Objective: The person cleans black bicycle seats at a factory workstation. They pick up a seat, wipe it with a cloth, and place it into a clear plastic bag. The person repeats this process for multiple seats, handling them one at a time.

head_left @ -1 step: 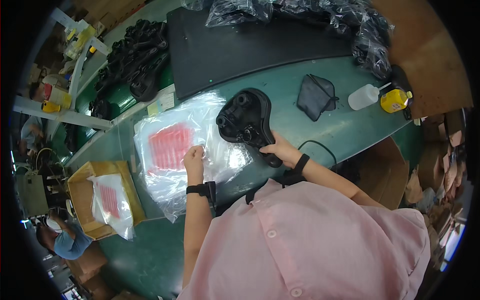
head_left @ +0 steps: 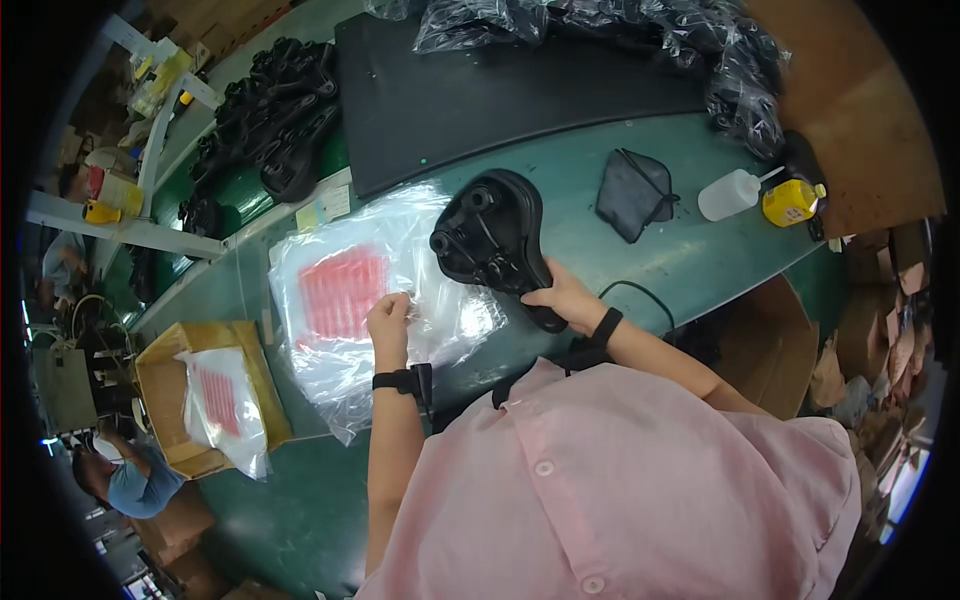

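A black bicycle saddle (head_left: 492,225) is held with its underside toward me, showing its springs and rails. My right hand (head_left: 566,296) is closed round the narrow nose of the saddle. The wide end reaches over a stack of clear plastic bags (head_left: 290,262) with red print, lying on the green table. Over this stack, my left hand (head_left: 388,320) has its fingers pinched together on a clear plastic bag, left of the saddle nose. Its fingertips are partly hidden.
Several black saddles (head_left: 290,165) lie at the far left. A black mat (head_left: 500,100) and plastic-wrapped items (head_left: 745,100) are at the back. A black pouch (head_left: 634,195), white squeeze bottle (head_left: 728,195) and yellow bottle (head_left: 792,203) stand right. A yellow box (head_left: 165,385) holds more bags.
The saddle has shifted very slightly up and tilted a little in my right hand. My left hand is almost unmoved.
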